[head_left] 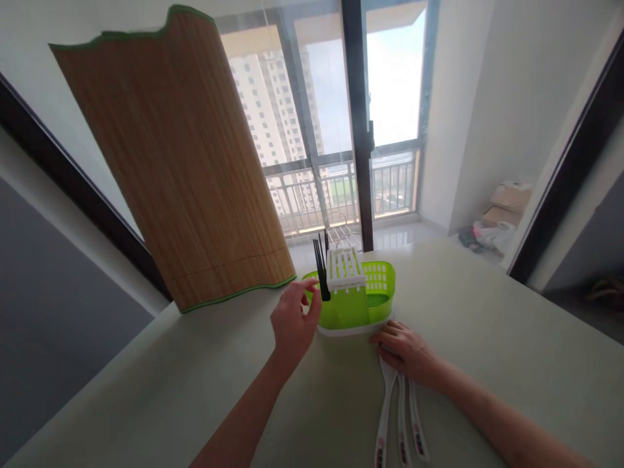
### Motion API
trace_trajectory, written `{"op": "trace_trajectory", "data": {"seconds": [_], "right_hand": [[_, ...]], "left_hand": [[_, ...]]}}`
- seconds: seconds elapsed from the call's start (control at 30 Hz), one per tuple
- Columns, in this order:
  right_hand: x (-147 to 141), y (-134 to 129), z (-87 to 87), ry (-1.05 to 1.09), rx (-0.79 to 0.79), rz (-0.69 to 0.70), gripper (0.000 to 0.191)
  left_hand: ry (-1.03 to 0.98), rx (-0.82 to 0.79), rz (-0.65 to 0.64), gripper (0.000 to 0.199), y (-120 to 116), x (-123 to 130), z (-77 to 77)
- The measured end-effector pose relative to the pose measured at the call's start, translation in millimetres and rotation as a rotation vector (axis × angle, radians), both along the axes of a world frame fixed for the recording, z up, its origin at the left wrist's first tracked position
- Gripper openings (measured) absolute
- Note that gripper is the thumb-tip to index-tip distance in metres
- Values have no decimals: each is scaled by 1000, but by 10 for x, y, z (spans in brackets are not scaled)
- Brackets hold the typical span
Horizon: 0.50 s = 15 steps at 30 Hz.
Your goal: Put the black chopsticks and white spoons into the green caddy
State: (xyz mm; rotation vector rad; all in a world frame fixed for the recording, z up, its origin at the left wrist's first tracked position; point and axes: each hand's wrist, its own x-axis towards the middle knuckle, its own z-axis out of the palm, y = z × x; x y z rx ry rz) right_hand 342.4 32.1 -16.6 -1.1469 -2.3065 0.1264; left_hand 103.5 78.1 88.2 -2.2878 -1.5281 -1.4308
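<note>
A green plastic basket [344, 312] with a white base and a white slotted rack [345, 266] on top stands before me. My left hand [296, 315] is at its left end, thumb and forefinger pinched against a bundle of thin black sticks [322, 279] that point upward. Whether the sticks are joined at the bottom, I cannot tell. My right hand [407, 351] lies low on the table, fingers stretched to the front right of the base. Beneath it, several white long-handled spoons [385, 409] lie with handles towards me; the hand partly hides their far ends.
Basket and spoons are on a pale table [234, 383]. A bamboo mat [175, 169] with green edging stands upright at the left. Behind the table are a dark-framed glass door [358, 130] and a balcony. Boxes and bags [502, 218] lie on the floor at the right.
</note>
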Motion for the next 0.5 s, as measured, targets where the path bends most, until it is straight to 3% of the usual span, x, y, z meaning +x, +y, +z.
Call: {"op": "trace_trajectory", "data": {"seconds": [0.23,0.33,0.5], "right_hand": [[10,-12,6,4,-9,-28,16],[14,-13,13,9,-3,-20,17],[14,-26,44,0,-10,-18,18]], "left_hand": [[251,-609,-385,31,-717,286,-673],[330,-684,-419,32,-859,362,-798],[364,-722,-384,26,-909,421,-852]]}}
